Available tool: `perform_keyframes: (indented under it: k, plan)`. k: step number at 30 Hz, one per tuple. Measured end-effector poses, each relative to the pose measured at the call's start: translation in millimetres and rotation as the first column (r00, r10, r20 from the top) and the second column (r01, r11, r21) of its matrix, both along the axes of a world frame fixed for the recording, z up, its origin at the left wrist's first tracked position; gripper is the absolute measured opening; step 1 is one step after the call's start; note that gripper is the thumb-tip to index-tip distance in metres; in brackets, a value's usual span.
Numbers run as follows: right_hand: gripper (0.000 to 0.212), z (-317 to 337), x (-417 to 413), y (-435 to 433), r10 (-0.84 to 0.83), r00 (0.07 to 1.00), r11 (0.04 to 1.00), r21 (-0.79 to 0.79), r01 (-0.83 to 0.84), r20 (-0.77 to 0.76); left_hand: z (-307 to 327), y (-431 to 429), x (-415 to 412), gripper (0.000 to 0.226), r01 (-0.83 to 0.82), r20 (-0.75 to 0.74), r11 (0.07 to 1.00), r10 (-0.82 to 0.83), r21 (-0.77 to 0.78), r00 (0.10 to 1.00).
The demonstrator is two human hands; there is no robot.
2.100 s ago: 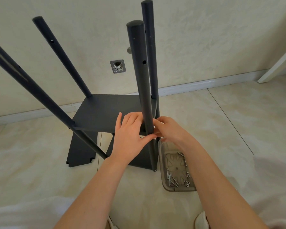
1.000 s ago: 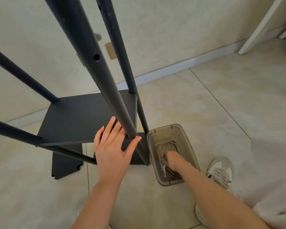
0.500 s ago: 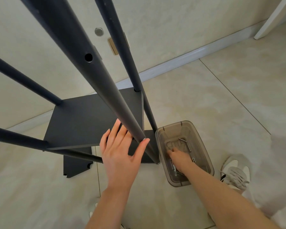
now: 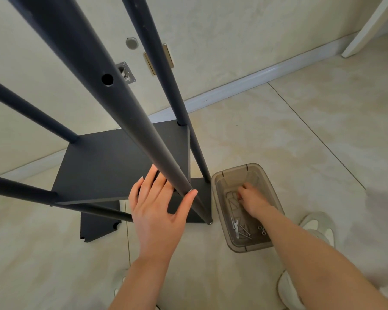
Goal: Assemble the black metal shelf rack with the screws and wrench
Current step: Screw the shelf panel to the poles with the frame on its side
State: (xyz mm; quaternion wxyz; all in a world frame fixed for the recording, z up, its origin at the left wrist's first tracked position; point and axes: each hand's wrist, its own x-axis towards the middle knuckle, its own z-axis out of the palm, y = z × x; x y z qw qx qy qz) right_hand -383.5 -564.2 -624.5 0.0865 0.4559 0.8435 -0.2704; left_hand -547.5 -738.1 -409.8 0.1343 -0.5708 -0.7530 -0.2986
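– Standing on the floor (image 4: 300, 130), the rack (image 4: 112, 166) is braced by the left hand (image 4: 159, 213), fingers (image 4: 151, 179) straight.
– The right hand (image 4: 253, 201) is sunk in the tray (image 4: 233, 170); its fingers' hold cannot be told.

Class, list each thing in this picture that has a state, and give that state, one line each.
Shelf panel, fitted between four poles.
Near pole, standing, upper screw hole empty.
Plastic box, open, on the floor.
Screws, loose in the box.
Left hand, fingers straight, resting against the near pole.
Right hand, inside the box; grip hidden.
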Motion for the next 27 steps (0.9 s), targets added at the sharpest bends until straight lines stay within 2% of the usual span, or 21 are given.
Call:
perform_keyframes:
  k: [9, 11, 13, 15, 17, 19, 24, 27]
  plan:
    - [0.012, 20, 29, 44, -0.027, 0.999, 0.998, 0.056, 0.025, 0.038, 4, -1, 0, 0.038, 0.027, 0.03, 1.0, -0.027, 0.012, 0.999]
    - [0.011, 27, 28, 44, -0.074, 0.997, 0.996, 0.058, 0.074, -0.016, 4, -1, 1, 0.037, 0.028, 0.035, 1.0, -0.029, 0.007, 0.999]
    - [0.01, 37, 20, 39, -0.183, 0.972, 0.981, 0.031, 0.19, -0.149, 5, 0, 1, 0.038, 0.022, 0.04, 1.0, -0.022, -0.003, 0.999]
    - [0.012, 51, 9, 30, -0.364, 0.868, 0.928, -0.06, 0.367, -0.337, 7, 0, 1, 0.039, 0.014, 0.048, 1.0, -0.014, -0.009, 0.999]
    - [0.016, 68, -5, 17, -0.535, 0.691, 0.835, -0.178, 0.521, -0.485, 8, 0, 3, 0.04, 0.003, 0.055, 1.0, -0.002, -0.016, 0.998]
    - [0.015, 86, -19, 2, -0.642, 0.526, 0.746, -0.296, 0.597, -0.557, 10, -1, 4, 0.041, -0.005, 0.063, 1.0, 0.007, -0.026, 0.998]
    - [0.011, 123, -46, -39, -0.727, 0.264, 0.659, -0.535, 0.529, -0.634, 14, -2, 6, 0.044, -0.008, 0.074, 0.999, 0.012, -0.048, 0.997]
    - [0.011, 145, -58, -63, -0.714, 0.214, 0.681, -0.589, 0.435, -0.667, 15, -2, 6, 0.045, -0.024, 0.08, 0.997, 0.03, -0.078, 0.996]
